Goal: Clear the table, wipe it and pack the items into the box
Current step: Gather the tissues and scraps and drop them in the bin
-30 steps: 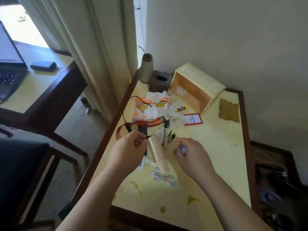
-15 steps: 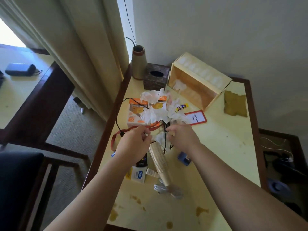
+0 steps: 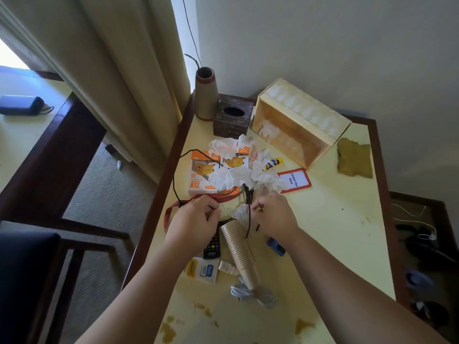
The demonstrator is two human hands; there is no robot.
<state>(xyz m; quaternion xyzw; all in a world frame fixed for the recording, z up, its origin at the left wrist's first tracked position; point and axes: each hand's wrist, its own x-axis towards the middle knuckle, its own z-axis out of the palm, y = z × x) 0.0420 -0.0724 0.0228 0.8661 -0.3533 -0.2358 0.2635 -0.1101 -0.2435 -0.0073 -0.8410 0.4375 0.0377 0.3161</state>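
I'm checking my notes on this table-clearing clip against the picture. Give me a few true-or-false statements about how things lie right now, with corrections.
1. The wooden box lies on its side with its opening facing the table's middle. True.
2. The stack of paper cups stands upright. False: it lies on its side on the table.
3. Both hands are at the black cable; the left hand and right hand pinch it. True.
4. The brown cloth is inside the box. False: it lies on the table beside it.
5. Brown stains mark the near tabletop. True.
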